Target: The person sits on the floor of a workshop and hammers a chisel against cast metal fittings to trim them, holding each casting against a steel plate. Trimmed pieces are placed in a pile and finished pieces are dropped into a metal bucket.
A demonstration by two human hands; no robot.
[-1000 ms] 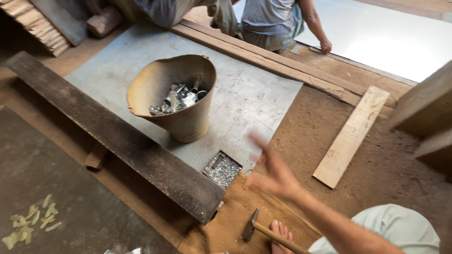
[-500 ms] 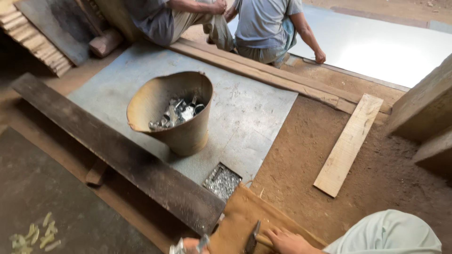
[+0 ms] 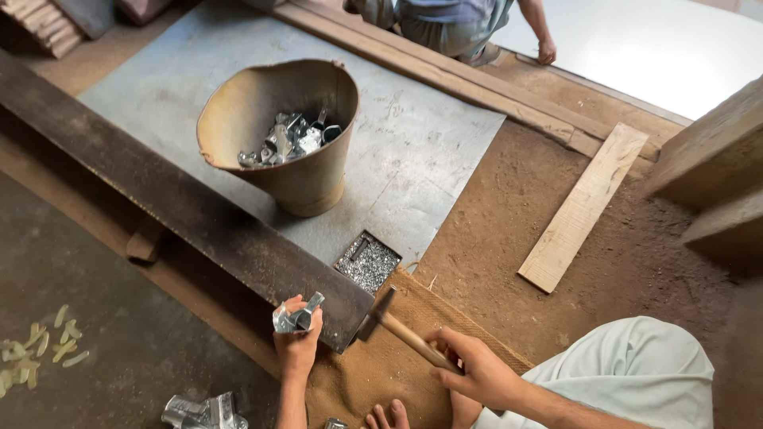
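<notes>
The left hand (image 3: 296,347) is closed around a small bent metal piece (image 3: 297,316), holding it up against the near end of the dark iron beam (image 3: 191,208), which lies flat and long across the ground like an anvil; the piece sits at the beam's edge, where a blow would land on something solid. The right hand (image 3: 475,371) is wrapped around the wooden handle of 1 hammer (image 3: 389,319), gripping well back from the head, which leaves room for a swing; the head hangs just beside the beam's end, close to the piece but not touching it.

The person sits on a piece of brown sacking (image 3: 401,365) spread over the dirt, toes (image 3: 387,416) showing at the bottom edge, 1 knee in pale cloth to the right. Everything lies within arm's reach:

- 1 dented metal bucket (image 3: 282,151), tilted a little on a grey metal sheet (image 3: 421,151), holding a heap of shiny metal pieces too many to count
- 1 small square tin (image 3: 367,263) of tiny bright bits, just beyond the hammer head, between bucket and sacking
- a small cluster of shiny pieces (image 3: 203,412) on the dark floor by the left forearm, perhaps 2 or 3, partly cut off
- 1 pale plank (image 3: 585,205) lying loose on the dirt to the right
- a scatter of pale slivers (image 3: 36,349) at the far left

At the top another person crouches, 1 hand (image 3: 545,52) resting on a long wooden rail (image 3: 445,75)
</notes>
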